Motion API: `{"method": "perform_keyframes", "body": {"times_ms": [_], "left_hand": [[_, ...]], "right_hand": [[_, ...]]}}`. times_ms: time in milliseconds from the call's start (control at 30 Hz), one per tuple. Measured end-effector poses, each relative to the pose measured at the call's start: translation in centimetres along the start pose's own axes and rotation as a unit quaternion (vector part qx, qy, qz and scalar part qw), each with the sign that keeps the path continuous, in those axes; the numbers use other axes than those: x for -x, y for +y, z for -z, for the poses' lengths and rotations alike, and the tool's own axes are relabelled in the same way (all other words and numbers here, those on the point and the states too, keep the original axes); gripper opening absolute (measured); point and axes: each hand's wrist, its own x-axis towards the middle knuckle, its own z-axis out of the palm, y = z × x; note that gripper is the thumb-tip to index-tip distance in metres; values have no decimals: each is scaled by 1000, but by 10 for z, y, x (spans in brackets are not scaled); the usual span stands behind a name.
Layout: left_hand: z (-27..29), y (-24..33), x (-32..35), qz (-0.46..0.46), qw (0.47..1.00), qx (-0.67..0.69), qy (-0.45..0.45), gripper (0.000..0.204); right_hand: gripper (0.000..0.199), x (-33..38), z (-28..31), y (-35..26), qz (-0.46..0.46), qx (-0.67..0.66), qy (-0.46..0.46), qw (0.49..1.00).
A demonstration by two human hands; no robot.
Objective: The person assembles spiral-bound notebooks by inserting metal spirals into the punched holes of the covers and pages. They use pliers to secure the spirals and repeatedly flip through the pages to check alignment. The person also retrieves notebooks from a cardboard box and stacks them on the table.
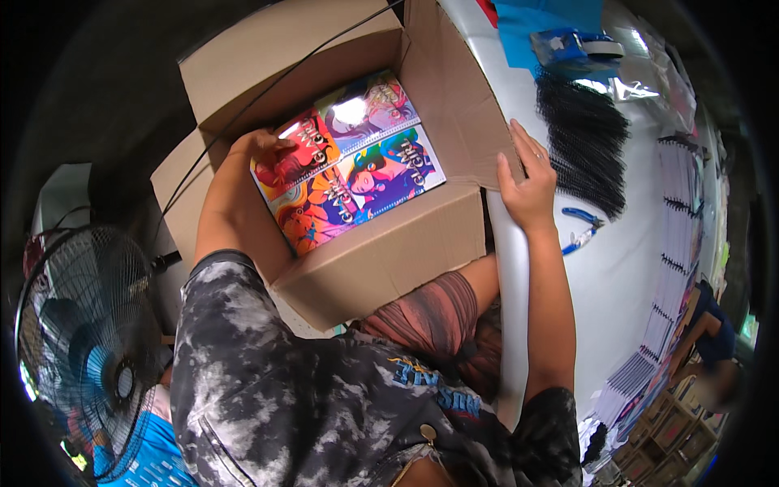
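An open cardboard box (pixel 381 272) stands in front of me, tilted in the view. Inside lie several spiral notebooks with bright illustrated covers, laid side by side in two rows. My left hand (pixel 264 146) reaches over the box's left wall, its partly visible fingers laid over the edge of a red-covered notebook (pixel 312 142). Beside it are a purple-toned notebook (pixel 369 109), an orange one (pixel 312 215) and a blue-and-purple one (pixel 393 170). My right hand (pixel 529 178) is at the outer edge of the box's right flap (pixel 454 81), fingers extended and thumb apart.
On the white table (pixel 600 276) to the right lie a pile of black spiral binding coils (pixel 583 142), blue-handled pliers (pixel 580 229), and a tape roll (pixel 603 50). Stacks of bound notebooks (pixel 673 211) line its far side. A fan (pixel 89 349) stands left; another person (pixel 710 341) is at right.
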Motion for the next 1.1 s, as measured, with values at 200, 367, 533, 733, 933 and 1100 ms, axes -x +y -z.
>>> {"method": "perform_keyframes", "body": {"times_ms": [200, 367, 533, 733, 933, 1100], "left_hand": [[-42, 64, -2, 114, 990, 49, -72, 51], [-39, 74, -14, 91, 989, 0, -120, 35], [-2, 41, -22, 145, 986, 4, -85, 22], [-48, 84, 44, 4, 957, -286, 55, 24], [-72, 85, 80, -118, 950, -270, 99, 39], [-50, 89, 43, 68, 995, -78, 1, 32]], "right_hand": [[39, 7, 3, 5, -16, 22, 27, 999], [41, 2, 3, 3, -15, 23, 46, 999], [38, -7, -3, 4, -2, 25, 56, 998], [35, 0, -3, 8, -15, 54, 70, 996], [36, 2, 0, 5, -37, 39, 60, 997], [35, 5, 0, 8, -34, 41, 74, 996]]}}
